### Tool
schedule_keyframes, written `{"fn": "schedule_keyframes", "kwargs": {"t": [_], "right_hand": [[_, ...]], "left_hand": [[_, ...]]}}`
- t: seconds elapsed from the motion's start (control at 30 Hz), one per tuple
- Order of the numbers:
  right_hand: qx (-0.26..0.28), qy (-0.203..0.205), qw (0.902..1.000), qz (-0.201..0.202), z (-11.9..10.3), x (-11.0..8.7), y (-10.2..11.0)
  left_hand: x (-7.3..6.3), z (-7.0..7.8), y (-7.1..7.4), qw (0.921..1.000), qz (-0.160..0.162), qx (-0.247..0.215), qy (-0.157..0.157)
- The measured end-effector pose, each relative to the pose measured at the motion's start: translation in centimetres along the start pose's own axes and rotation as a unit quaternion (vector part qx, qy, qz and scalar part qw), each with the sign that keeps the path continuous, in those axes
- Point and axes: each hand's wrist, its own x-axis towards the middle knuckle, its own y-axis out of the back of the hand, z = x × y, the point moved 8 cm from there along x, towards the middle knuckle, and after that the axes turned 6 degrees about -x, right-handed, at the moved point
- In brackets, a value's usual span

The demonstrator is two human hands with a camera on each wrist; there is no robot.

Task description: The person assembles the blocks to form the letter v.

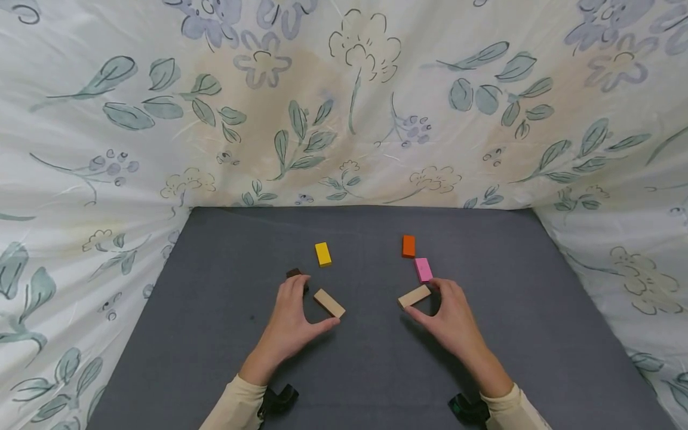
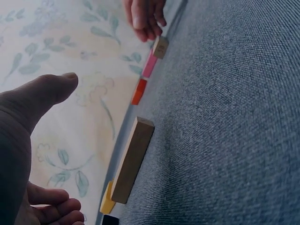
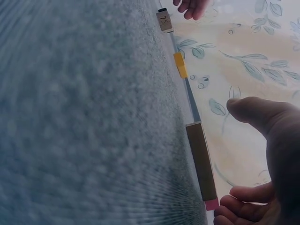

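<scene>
Two plain wooden blocks lie on the dark grey cloth, slanted opposite ways. My left hand (image 1: 290, 319) hovers around the left wooden block (image 1: 329, 303), thumb and fingers spread wide; the left wrist view shows a gap between the thumb and this block. A dark brown block (image 1: 293, 273) is partly hidden behind the left fingertips. At the right wooden block (image 1: 414, 296), my right hand (image 1: 457, 316) has its thumb by the near end and fingers by the far end. In the right wrist view, that thumb stands off from the block. Neither hand grips anything.
A yellow block (image 1: 323, 254) lies beyond the left wooden block. Farther right are an orange block (image 1: 408, 246) and a pink block (image 1: 423, 270), almost corner to corner. A floral sheet (image 1: 365, 149) hangs along the back and both sides of the grey cloth (image 1: 371, 370).
</scene>
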Motion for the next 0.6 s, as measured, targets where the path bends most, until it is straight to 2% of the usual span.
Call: {"fn": "schedule_keyframes", "kwargs": {"t": [0.3,0.6], "right_hand": [[0.001,0.001,1.0,0.006,0.01,0.05,-0.37],[-0.001,0.009,0.9999,0.009,0.03,0.13,-0.62]], "left_hand": [[0.0,-0.01,-0.45,1.0,-0.002,-0.002,-0.003],[0.07,-0.01,-0.91,0.9998,0.001,0.018,-0.013]]}}
